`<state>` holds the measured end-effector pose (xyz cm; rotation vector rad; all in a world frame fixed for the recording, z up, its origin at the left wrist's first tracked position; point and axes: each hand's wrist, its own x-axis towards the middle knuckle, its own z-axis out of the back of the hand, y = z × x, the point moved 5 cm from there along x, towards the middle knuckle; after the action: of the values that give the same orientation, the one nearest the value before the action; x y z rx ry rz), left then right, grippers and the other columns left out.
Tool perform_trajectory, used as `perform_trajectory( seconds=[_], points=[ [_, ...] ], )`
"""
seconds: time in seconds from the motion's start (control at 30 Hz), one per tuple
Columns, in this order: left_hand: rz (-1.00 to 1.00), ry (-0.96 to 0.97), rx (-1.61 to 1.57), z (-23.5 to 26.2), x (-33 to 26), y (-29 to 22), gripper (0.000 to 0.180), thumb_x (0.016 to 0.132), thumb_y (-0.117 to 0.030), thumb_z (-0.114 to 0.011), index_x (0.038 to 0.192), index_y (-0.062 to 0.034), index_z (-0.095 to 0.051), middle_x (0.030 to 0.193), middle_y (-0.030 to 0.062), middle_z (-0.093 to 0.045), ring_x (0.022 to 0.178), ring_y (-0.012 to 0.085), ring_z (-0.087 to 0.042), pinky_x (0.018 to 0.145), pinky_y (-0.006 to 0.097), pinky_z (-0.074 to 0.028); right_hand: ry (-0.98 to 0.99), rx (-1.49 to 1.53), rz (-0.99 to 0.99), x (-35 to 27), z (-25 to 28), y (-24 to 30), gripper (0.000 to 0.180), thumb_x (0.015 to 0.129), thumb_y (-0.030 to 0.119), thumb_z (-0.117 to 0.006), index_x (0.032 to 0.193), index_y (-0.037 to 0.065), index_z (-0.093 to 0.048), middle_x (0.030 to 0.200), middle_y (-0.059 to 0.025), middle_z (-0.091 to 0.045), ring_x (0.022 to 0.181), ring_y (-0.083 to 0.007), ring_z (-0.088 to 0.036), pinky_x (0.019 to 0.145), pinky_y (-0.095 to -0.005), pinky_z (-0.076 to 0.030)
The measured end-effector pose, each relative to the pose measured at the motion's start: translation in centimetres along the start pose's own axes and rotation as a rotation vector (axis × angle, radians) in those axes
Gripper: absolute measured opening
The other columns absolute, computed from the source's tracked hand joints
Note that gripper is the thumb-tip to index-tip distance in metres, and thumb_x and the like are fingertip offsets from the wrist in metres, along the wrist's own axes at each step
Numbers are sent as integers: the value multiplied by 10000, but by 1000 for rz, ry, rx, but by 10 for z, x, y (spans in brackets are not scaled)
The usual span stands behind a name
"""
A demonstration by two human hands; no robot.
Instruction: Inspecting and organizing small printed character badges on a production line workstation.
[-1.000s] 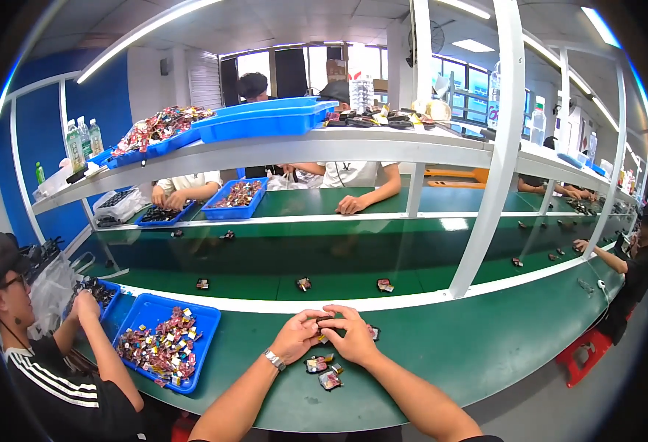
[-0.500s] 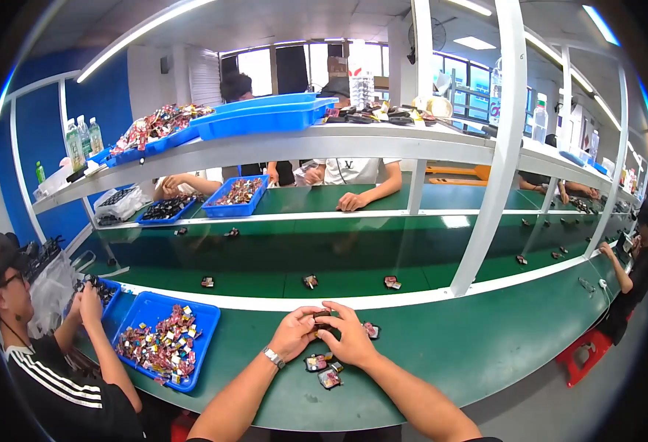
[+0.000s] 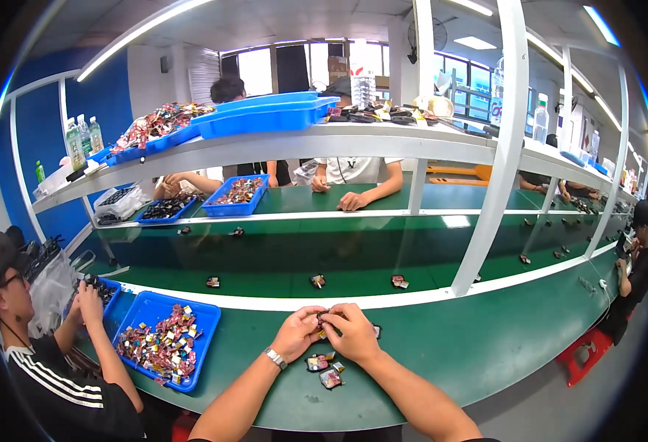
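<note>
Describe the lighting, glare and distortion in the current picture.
Head view: ceiling tube and windows burn nearly white; head view: pale glare on the green belt; head view: workbench looks bowed, corners go black; head view: item between left hand and right hand barely readable.

From your right hand (image 3: 353, 337), note: unit (image 3: 331, 379) at 7 o'clock, black-edged, pink and white; tray (image 3: 208, 337) at 9 o'clock, blue; shirt (image 3: 58, 389) beyond it, black with white stripes; rail (image 3: 398, 301) at 12 o'clock, white; stool (image 3: 595, 346) at 3 o'clock, red. Your bench (image 3: 501, 353) is green.
</note>
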<state>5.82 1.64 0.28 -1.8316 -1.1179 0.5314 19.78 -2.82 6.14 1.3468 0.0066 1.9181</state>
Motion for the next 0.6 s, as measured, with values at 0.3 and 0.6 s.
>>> perform_trajectory(
  seconds=[0.3, 0.6],
  points=[
    [18, -4, 4, -1, 1, 3, 303, 973, -77, -502, 1266, -11, -466, 1171, 113, -604, 1081, 189, -598, 949, 360, -501, 44, -135, 18, -5, -5, 0, 139, 772, 91, -696, 909, 76, -682, 950, -37, -602, 882, -227, -596, 691, -340, -540],
    [43, -43, 24, -1, 2, 6, 280, 974, -59, -480, 1251, -14, -476, 1155, 99, -611, 1056, 178, -604, 931, 349, -510, 31, -228, 37, -5, -3, 3, 122, 764, 103, -692, 884, 95, -671, 897, -21, -610, 848, -215, -602, 681, -341, -535]
  ],
)
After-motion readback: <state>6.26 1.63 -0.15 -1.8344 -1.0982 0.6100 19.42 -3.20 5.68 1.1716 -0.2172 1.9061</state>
